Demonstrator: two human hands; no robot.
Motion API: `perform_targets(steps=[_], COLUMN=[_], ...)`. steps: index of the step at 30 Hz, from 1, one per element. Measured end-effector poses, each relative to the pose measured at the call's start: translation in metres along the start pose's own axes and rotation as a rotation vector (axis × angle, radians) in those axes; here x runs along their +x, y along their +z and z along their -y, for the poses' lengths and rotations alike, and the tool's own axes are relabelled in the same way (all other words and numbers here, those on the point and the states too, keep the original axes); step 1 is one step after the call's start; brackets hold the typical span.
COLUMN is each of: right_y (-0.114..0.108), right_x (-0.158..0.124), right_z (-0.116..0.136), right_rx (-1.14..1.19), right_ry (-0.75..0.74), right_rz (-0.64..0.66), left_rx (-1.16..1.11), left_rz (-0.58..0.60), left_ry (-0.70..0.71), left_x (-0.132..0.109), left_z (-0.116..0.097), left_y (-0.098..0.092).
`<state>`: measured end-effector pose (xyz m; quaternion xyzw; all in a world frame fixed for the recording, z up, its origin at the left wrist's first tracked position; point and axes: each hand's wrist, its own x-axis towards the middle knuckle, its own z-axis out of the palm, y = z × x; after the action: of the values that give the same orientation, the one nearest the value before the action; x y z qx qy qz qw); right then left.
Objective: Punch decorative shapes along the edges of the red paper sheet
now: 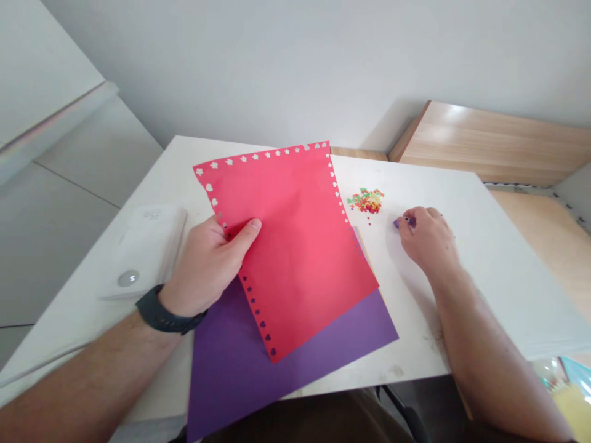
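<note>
A tug could tear the hole-punched red sheet (302,246), pinched leftward by the left grip (205,261), while the right grip (428,241) clasps a purple object (396,224).

So it's a plain white table (489,295), kinda smudged near the front edge. There's a big sheet of purple paper (231,369) lying on it, one corner hanging over the front, with the edges of some paler sheets (361,245) poking out at its far right. Further back is a little heap of red, yellow and green paper confetti (368,200), plus a flat white device (148,246) with a round grey button over on the left.
</note>
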<state>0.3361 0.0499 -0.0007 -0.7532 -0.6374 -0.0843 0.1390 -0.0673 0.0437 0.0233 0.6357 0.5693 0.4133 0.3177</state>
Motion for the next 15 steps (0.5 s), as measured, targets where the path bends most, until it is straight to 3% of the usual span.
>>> perform_targets(steps=[4, 7, 15], right_y=[0.000, -0.001, -0.002], right_x=[-0.001, -0.002, -0.009], right_z=[-0.004, -0.001, 0.021], right_rx=[-0.045, 0.004, 0.194], right_ry=[0.060, 0.074, -0.047], right_rz=[-0.018, -0.101, -0.234], left_rx=[-0.090, -0.128, -0.187], left_rz=[0.084, 0.155, 0.263], left_ry=[-0.052, -0.054, -0.080], left_x=[0.000, 0.000, 0.000], left_z=[-0.003, -0.002, 0.001], left_y=[0.001, 0.004, 0.006])
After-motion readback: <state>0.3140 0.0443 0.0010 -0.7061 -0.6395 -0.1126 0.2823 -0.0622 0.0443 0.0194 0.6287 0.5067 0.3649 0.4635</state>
